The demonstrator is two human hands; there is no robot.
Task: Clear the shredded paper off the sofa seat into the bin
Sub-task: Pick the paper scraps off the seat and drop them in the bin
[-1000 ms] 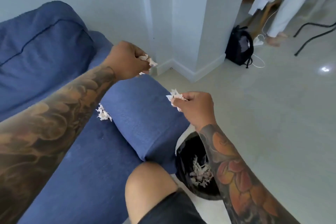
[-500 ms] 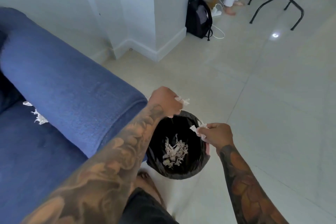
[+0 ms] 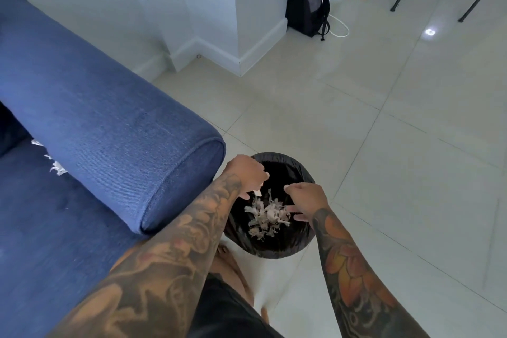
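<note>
Hovering over what, these hands? (student)
Both above the bin (image 3: pixel 282 158): right hand (image 3: pixel 304 200), fingers spread and empty; left hand (image 3: pixel 248 175), fingers pointing down, a white scrap (image 3: pixel 258 192) at their tips, pinched or loose cannot be told. (legend)
And the shredded paper (image 3: pixel 264 217)? (student)
One heap directly beneath both palms, inside the bin; more shreds (image 3: pixel 56 167) left of the left forearm on the sofa seat (image 3: pixel 55 228), behind the armrest (image 3: pixel 123 132); backpack (image 3: pixel 307 0) far beyond both hands (legend)
</note>
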